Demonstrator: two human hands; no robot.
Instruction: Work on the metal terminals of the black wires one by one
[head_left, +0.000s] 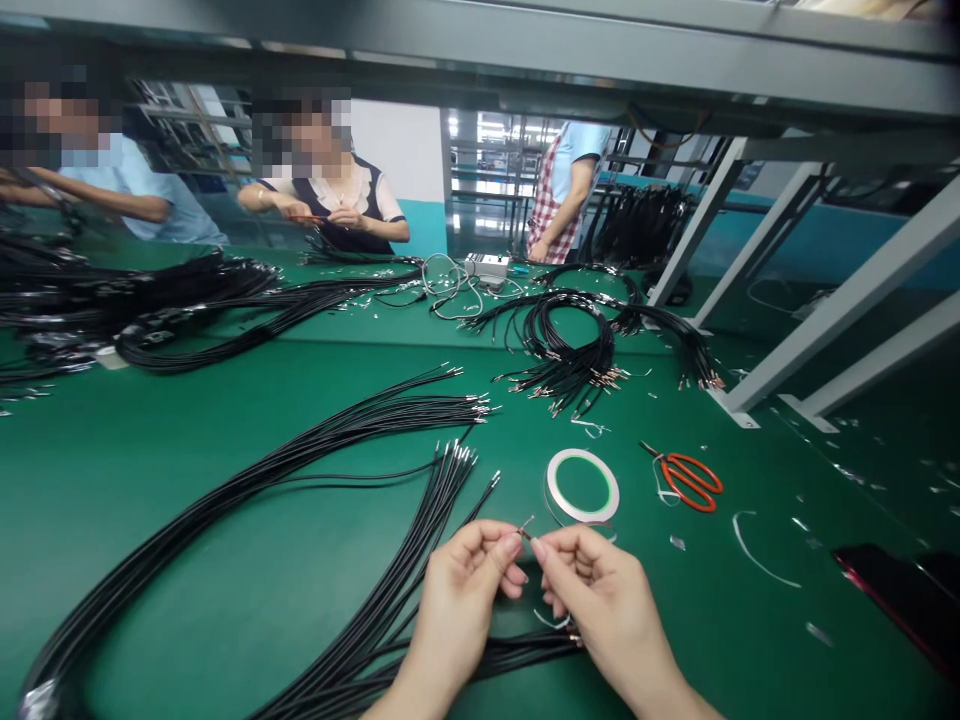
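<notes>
In front of me, my left hand (469,575) and my right hand (596,585) meet, thumb and forefinger pinched on each. Between their fingertips is a thin cable end (525,532) with a copper-coloured part and a fine silvery tip. Just beyond them lies a roll of tape (553,478), white-faced, its hole showing the green table. A bundle of black cables (390,590) with silvery ends runs beside my left hand. Under my hands pass more black cables (525,652), with copper-coloured ends near my right wrist.
Scissors (694,482) with orange handles lie right of the tape. A coiled cable bundle (540,340) lies farther back, near a white box (487,266). Metal legs (840,290) stand at right, under an overhead beam (480,50). Several people are across the green table (225,420).
</notes>
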